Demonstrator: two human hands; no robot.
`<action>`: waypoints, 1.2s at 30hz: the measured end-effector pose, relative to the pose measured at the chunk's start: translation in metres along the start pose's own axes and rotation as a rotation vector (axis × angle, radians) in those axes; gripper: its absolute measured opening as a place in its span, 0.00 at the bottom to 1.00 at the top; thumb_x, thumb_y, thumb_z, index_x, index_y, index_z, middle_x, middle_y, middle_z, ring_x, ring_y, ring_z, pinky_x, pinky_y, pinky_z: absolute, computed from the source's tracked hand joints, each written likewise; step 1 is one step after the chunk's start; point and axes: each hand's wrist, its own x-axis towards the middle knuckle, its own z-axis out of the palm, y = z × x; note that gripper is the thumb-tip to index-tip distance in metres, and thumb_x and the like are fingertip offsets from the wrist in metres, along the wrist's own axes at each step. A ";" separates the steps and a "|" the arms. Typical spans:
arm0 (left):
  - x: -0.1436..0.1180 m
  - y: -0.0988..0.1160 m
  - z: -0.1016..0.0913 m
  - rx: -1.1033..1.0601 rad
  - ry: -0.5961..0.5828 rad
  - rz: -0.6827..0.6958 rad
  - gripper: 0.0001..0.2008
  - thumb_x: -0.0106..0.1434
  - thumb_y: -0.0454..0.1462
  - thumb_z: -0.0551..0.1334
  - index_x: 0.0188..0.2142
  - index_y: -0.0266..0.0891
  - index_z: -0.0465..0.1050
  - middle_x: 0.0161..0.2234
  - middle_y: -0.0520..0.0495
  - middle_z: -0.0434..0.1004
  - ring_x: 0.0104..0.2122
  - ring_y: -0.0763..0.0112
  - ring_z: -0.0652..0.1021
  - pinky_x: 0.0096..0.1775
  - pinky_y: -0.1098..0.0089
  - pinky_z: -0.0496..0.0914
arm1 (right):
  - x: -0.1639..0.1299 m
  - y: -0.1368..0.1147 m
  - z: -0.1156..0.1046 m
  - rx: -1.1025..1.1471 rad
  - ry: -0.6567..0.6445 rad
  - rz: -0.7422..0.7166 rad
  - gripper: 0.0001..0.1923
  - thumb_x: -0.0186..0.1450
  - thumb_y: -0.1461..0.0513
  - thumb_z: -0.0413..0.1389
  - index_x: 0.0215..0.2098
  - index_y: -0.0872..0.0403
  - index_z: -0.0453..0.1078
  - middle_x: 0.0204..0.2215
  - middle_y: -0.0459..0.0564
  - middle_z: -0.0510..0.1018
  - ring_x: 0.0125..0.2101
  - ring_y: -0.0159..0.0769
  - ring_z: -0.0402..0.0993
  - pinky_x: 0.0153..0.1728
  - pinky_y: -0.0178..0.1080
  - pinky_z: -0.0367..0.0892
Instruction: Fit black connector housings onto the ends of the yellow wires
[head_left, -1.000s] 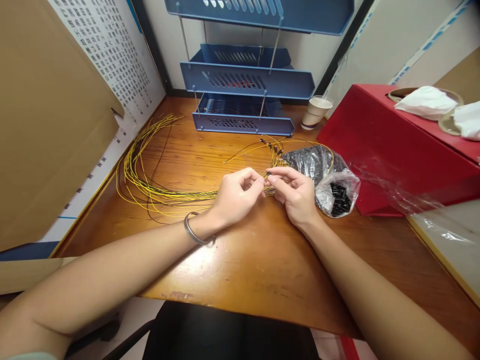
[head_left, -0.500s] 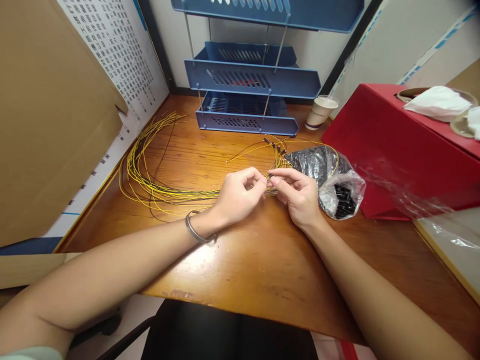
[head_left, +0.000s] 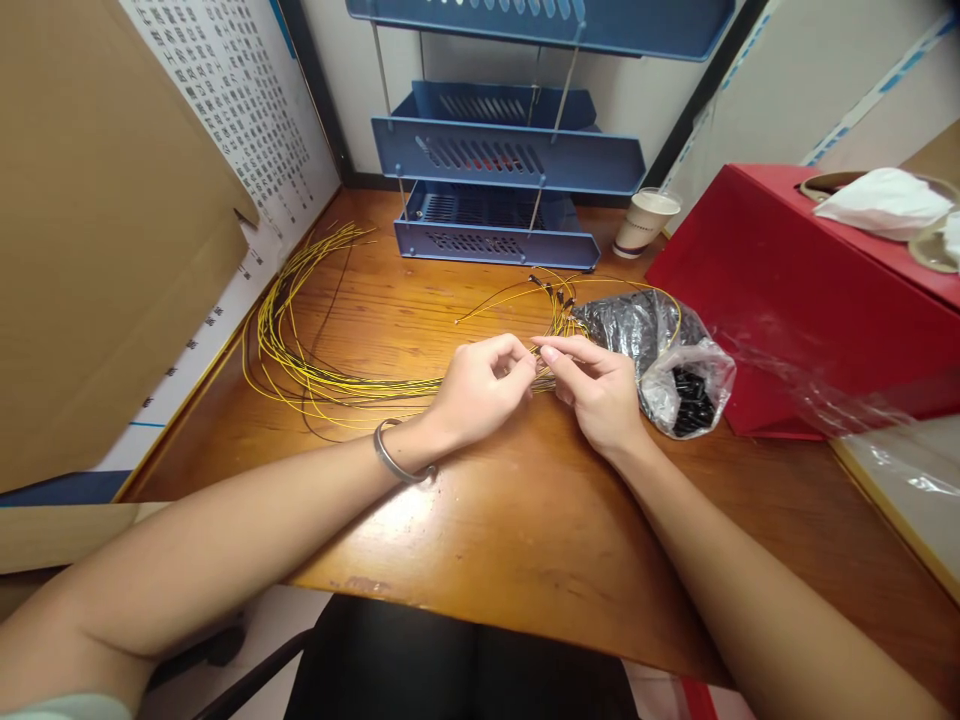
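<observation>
A bundle of thin yellow wires (head_left: 300,350) curves across the wooden desk (head_left: 480,520) from the back left to its middle. My left hand (head_left: 476,390), a metal bangle on its wrist, pinches one yellow wire near its end. My right hand (head_left: 596,390) meets it fingertip to fingertip and pinches a tiny black piece at that wire's tip. Just right of my right hand lies a clear plastic bag (head_left: 667,360) with several small black parts. More wire ends with dark tips (head_left: 551,292) lie behind my hands.
A blue stacked letter tray (head_left: 499,160) stands at the back of the desk, a paper cup (head_left: 645,222) beside it. A red box (head_left: 810,290) with white tissue on top fills the right. Cardboard (head_left: 97,230) and a printed sheet lean at the left. Clear film lies at the right edge.
Both hands stay pinched together at the wire's end with only slight finger movement. The view has shifted a little.
</observation>
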 end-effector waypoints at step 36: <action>0.000 0.000 0.000 -0.119 0.038 0.029 0.10 0.67 0.38 0.59 0.29 0.37 0.70 0.22 0.53 0.74 0.22 0.79 0.71 0.29 0.74 0.65 | 0.015 -0.014 -0.008 0.682 -0.012 0.631 0.09 0.53 0.64 0.61 0.31 0.54 0.67 0.22 0.40 0.70 0.15 0.20 0.49 0.13 0.28 0.45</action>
